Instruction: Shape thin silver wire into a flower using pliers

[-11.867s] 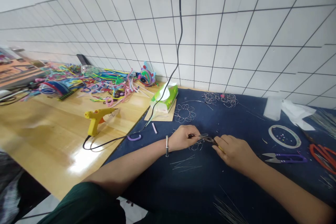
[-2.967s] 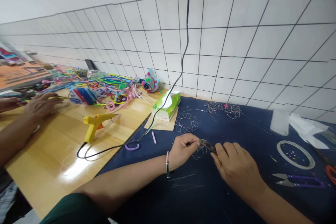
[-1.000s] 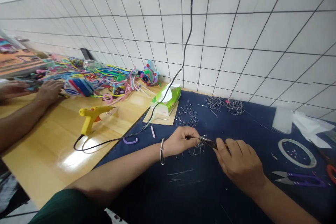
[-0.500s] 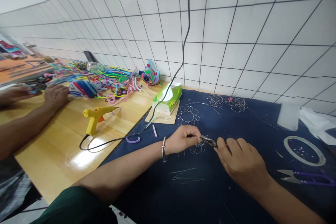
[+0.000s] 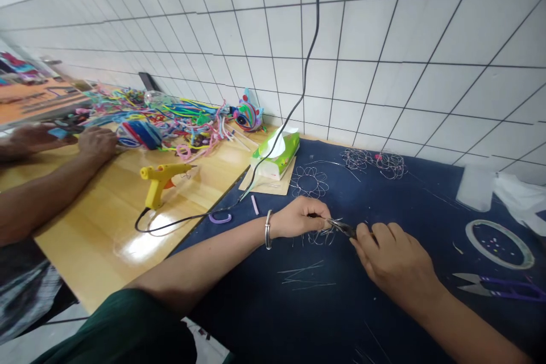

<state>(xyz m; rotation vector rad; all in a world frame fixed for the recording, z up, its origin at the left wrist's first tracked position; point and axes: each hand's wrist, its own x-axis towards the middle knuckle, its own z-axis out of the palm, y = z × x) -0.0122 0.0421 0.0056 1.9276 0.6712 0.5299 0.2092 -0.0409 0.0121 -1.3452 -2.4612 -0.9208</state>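
My left hand (image 5: 301, 218) pinches a bent wire piece (image 5: 321, 237), whose thin loops hang below the fingers over the dark blue cloth. My right hand (image 5: 394, 256) is wrapped round a pair of pliers (image 5: 343, 227). The jaws of the pliers meet the wire right at my left fingertips; whether they are closed on it is too small to tell. Just beyond my left hand lies a flower-shaped wire ring (image 5: 309, 182). Several straight wire lengths (image 5: 305, 277) rest on the cloth nearer to me.
Tangled wire shapes (image 5: 373, 163) lie by the wall. On the right are thread snips (image 5: 497, 287) and a round dish (image 5: 500, 244) with small beads. A tissue pack (image 5: 277, 153), a yellow glue gun (image 5: 164, 182) and its hanging cord are left. A co-worker's hands (image 5: 96, 145) are beside colourful pipe cleaners.
The view has shifted slightly, so things appear a little to the right. The pliers stay at my left fingertips, at a slightly different tilt. Both hands keep their grip.
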